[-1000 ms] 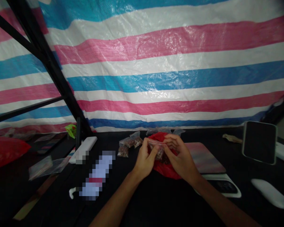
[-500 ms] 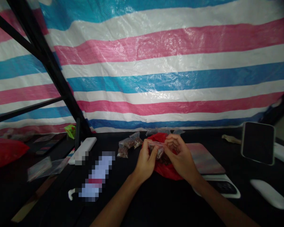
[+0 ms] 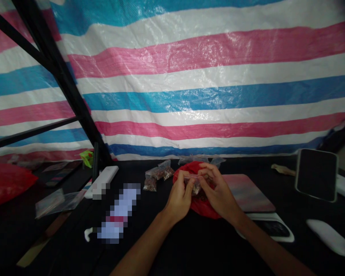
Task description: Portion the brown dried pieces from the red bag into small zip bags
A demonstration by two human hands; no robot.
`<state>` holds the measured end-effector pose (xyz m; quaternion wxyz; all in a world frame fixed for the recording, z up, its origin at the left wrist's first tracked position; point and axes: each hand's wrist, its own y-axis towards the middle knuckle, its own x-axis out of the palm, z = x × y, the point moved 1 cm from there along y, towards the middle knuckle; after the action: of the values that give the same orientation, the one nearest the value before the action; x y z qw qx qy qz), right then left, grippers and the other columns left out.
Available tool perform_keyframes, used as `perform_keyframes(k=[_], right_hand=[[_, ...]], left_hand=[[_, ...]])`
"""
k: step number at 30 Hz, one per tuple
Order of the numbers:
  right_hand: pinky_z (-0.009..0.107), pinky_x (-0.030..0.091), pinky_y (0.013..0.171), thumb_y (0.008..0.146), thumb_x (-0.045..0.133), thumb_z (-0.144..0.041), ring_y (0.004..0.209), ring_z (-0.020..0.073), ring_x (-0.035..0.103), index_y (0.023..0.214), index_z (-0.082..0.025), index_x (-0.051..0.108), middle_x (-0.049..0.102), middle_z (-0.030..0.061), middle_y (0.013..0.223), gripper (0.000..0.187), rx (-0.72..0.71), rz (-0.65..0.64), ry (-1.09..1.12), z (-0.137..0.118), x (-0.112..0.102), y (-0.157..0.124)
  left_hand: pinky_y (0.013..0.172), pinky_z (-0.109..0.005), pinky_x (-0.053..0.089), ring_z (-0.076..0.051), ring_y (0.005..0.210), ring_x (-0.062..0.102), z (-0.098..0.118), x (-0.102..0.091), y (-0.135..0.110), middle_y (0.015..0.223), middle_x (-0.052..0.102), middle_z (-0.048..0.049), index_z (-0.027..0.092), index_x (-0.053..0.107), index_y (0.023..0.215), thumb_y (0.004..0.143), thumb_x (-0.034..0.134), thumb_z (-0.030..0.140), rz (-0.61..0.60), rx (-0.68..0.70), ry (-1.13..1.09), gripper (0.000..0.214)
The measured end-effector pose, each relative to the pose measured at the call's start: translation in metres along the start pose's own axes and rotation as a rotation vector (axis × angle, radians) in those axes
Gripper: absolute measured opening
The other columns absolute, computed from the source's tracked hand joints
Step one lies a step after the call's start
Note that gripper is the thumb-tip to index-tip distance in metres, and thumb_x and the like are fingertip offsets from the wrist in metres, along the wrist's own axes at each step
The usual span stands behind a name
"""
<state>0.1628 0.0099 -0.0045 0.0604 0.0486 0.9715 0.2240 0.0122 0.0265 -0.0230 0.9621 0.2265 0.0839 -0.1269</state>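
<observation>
The left hand (image 3: 178,199) pinches a small clear zip bag (image 3: 194,185) of dark brown pieces between thumb and fingers; the right hand (image 3: 220,191) curls its fingers against the bag's edge, above a red plastic bag (image 3: 203,209).

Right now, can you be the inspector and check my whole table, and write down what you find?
Surface: dark table.
Things in use: clear zip bag of brown pieces, above a red plastic bag; small filled bags nearby.
Clutter: white oblong box, blurred packet, pink-toned pad, phone, dark screen.
Hands: left hand pinches the zip bag; right hand curls at its edge.
Cables: nothing seen.
Surroundings: pink, white and blue striped tarp; black metal frame.
</observation>
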Motion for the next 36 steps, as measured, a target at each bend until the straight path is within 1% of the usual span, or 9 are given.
perform_keyframes(k=[3,8,13,17,19,25,29,32,36], right_hand=[[0.034,0.055,0.084,0.095,0.064,-0.040,0.090,0.0191,0.066,0.126,-0.029,0.053,0.065,0.0020,0.099,0.035,-0.004,-0.022,-0.010,-0.0001,-0.0012,0.0001],[0.034,0.055,0.080,0.093,0.066,-0.043,0.086,0.0194,0.065,0.118,-0.028,0.055,0.066,0.0024,0.097,0.031,-0.005,-0.021,0.018,-0.0023,-0.0023,0.0011],[0.034,0.055,0.077,0.090,0.069,-0.048,0.086,0.0203,0.066,0.121,-0.029,0.054,0.066,0.0025,0.098,0.039,0.029,-0.027,0.028,-0.0044,-0.0015,0.0018],[0.032,0.053,0.074,0.090,0.069,-0.046,0.082,0.0192,0.064,0.119,-0.029,0.053,0.065,0.0005,0.093,0.037,0.052,-0.041,0.070,-0.0048,-0.0009,0.0016],[0.032,0.052,0.072,0.090,0.070,-0.045,0.078,0.0182,0.063,0.116,-0.029,0.054,0.064,-0.0005,0.091,0.035,0.053,-0.028,0.078,-0.0043,-0.0007,0.0014],[0.031,0.049,0.069,0.089,0.071,-0.045,0.076,0.0177,0.060,0.120,-0.028,0.055,0.065,0.0007,0.094,0.039,0.083,-0.035,0.080,-0.0029,0.0001,0.0013],[0.030,0.047,0.066,0.089,0.072,-0.043,0.071,0.0156,0.057,0.117,-0.027,0.055,0.063,-0.0010,0.090,0.037,0.100,-0.029,0.104,-0.0022,-0.0014,0.0019],[0.029,0.048,0.066,0.087,0.074,-0.043,0.072,0.0157,0.058,0.117,-0.027,0.054,0.062,-0.0020,0.088,0.038,0.107,-0.032,0.149,-0.0018,-0.0020,0.0022],[0.030,0.050,0.069,0.087,0.074,-0.044,0.078,0.0169,0.061,0.121,-0.027,0.054,0.064,-0.0004,0.093,0.042,0.110,-0.039,0.158,0.0002,-0.0018,0.0022]], left_hand=[[0.089,-0.035,0.049,-0.020,0.096,0.064,0.0011,-0.0008,0.0004,0.106,0.067,-0.0059,0.021,0.053,0.111,0.105,0.045,0.043,0.004,0.011,0.002,0.024],[0.091,-0.035,0.048,-0.020,0.098,0.065,0.0025,-0.0007,-0.0001,0.106,0.068,-0.0059,0.021,0.054,0.111,0.106,0.045,0.042,-0.005,0.020,0.016,0.024],[0.092,-0.036,0.048,-0.020,0.098,0.064,0.0024,-0.0022,0.0010,0.106,0.067,-0.0066,0.021,0.054,0.110,0.106,0.045,0.041,0.028,0.038,0.030,0.023],[0.093,-0.036,0.048,-0.020,0.099,0.063,0.0009,-0.0018,0.0013,0.107,0.066,-0.0068,0.021,0.055,0.109,0.106,0.043,0.040,0.010,0.047,0.038,0.022],[0.092,-0.036,0.048,-0.021,0.098,0.063,0.0003,-0.0014,0.0009,0.106,0.066,-0.0068,0.021,0.055,0.109,0.106,0.043,0.040,0.005,0.042,0.043,0.022],[0.095,-0.037,0.047,-0.021,0.102,0.063,0.0021,-0.0021,0.0004,0.108,0.066,-0.0068,0.021,0.055,0.110,0.106,0.044,0.039,0.020,0.037,0.017,0.022],[0.093,-0.036,0.047,-0.020,0.100,0.063,0.0028,-0.0017,0.0008,0.107,0.066,-0.0063,0.021,0.056,0.109,0.106,0.044,0.040,0.007,0.037,0.012,0.022],[0.092,-0.035,0.048,-0.020,0.099,0.063,0.0023,-0.0011,0.0005,0.108,0.065,-0.0061,0.021,0.055,0.110,0.106,0.044,0.041,-0.003,0.033,0.004,0.023],[0.093,-0.035,0.047,-0.019,0.099,0.062,0.0010,-0.0010,0.0001,0.107,0.065,-0.0057,0.021,0.055,0.110,0.106,0.044,0.041,0.006,0.038,0.014,0.023]])
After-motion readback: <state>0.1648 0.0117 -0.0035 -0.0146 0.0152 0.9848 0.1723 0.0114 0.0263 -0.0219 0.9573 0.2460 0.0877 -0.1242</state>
